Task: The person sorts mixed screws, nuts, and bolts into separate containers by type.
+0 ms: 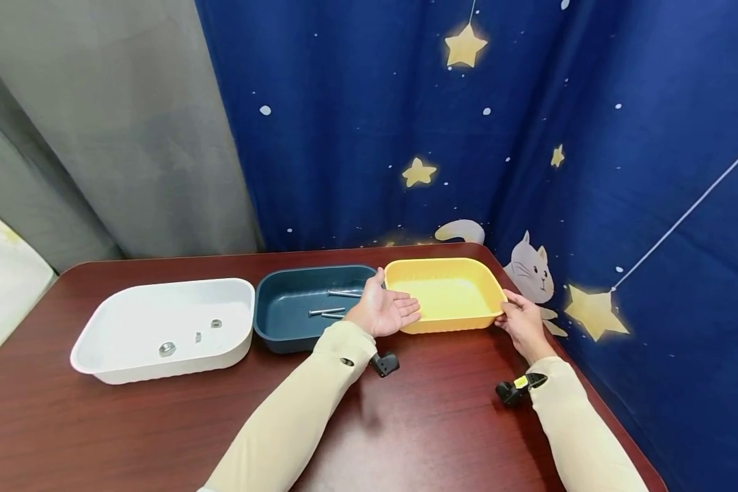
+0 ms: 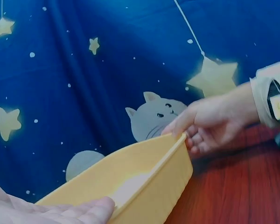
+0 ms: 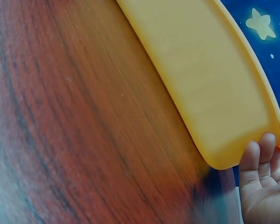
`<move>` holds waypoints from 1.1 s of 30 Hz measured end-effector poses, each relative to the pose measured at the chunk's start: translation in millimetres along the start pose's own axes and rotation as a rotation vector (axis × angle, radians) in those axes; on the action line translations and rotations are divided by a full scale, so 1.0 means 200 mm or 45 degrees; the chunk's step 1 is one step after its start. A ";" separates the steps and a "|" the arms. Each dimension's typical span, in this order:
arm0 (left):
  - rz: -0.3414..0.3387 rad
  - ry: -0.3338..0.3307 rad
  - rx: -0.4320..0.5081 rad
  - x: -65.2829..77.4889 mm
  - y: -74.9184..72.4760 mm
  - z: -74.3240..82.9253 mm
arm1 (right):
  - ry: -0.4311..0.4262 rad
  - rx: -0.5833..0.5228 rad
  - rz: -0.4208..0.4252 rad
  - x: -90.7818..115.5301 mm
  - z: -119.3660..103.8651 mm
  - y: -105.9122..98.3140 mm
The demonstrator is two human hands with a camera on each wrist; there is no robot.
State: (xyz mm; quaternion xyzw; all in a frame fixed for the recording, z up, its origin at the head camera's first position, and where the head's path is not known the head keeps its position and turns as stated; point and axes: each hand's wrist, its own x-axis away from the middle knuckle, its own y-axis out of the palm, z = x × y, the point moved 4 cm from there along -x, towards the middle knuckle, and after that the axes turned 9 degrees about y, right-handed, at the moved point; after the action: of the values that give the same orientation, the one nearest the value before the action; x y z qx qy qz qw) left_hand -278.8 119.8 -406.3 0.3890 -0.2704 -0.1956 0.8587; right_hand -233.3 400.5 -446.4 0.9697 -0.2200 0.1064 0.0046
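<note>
A yellow plastic bin (image 1: 449,292) stands near the table's far right corner. Thumb and fingers of my right hand (image 1: 525,324) pinch its right end at the rim; the right wrist view shows several of those fingertips (image 3: 250,151) against the bin's end wall. My left hand (image 1: 386,311) is palm up with straight fingers, over the yellow bin's front left part. Whether it touches the bin cannot be told. Left of it sits a dark teal bin (image 1: 292,295) with several metal bolts (image 1: 326,312) inside, partly hidden by the left hand.
A white bin (image 1: 178,292) at the left holds a large hex nut (image 1: 167,349) and smaller metal pieces (image 1: 216,323). All three bins stand in a row on the dark red wooden table (image 1: 430,403). Blue star-patterned curtain (image 1: 357,137) hangs close behind and to the right.
</note>
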 end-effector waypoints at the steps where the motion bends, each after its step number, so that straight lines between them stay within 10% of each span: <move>1: -0.009 0.005 -0.038 0.01 0.00 0.01 | -0.002 0.002 -0.002 0.00 0.00 0.00; 16: -0.130 0.050 -0.668 0.22 -0.04 0.16 | 0.020 0.027 -0.012 0.01 0.00 -0.01; 27: -0.310 0.052 -1.610 0.46 -0.20 0.23 | 0.010 0.037 -0.032 0.02 -0.02 0.00; 33: -0.264 0.039 -1.940 0.62 -0.35 0.26 | -0.002 0.035 -0.032 0.01 -0.01 -0.01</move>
State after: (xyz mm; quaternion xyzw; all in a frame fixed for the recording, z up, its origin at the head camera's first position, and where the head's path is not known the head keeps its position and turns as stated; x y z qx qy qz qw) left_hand -223.6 -19.5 -392.8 -0.2839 -0.0111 -0.4019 0.8705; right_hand -231.6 401.1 -443.2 0.9724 -0.2063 0.1087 -0.0075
